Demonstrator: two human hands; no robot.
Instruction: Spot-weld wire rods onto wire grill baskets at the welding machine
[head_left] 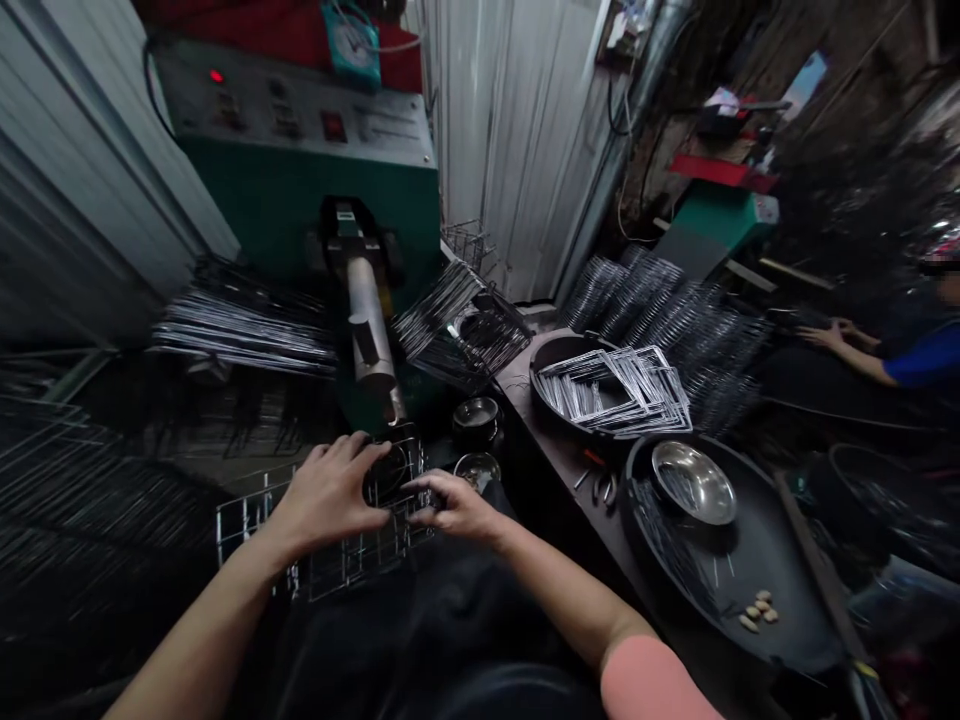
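A wire basket (pixel 345 570) of bright metal rods rests over my lap, below the round electrode arm (pixel 367 320) of a green welding machine (pixel 300 190). My left hand (pixel 334 495) lies over the basket, its thumb well apart from the stretched fingers. Beside it, at the basket's right side, my right hand (pixel 457 508) has its fingers bent toward the thumb. Its fingertips are dark and blurred among the wires, so what they pinch is hidden. A dark ring shape (pixel 394 465) shows between the two hands, just under the electrode tip (pixel 396 405).
Wire frames (pixel 622 390) fill a black pan on the right bench, near pliers (pixel 604 490). A larger black tray (pixel 772 560) bears a steel bowl (pixel 694 482) and several peanut-like pieces. Stacked wire parts (pixel 247 325) stand left. Another person's hand (pixel 829 335) appears far right.
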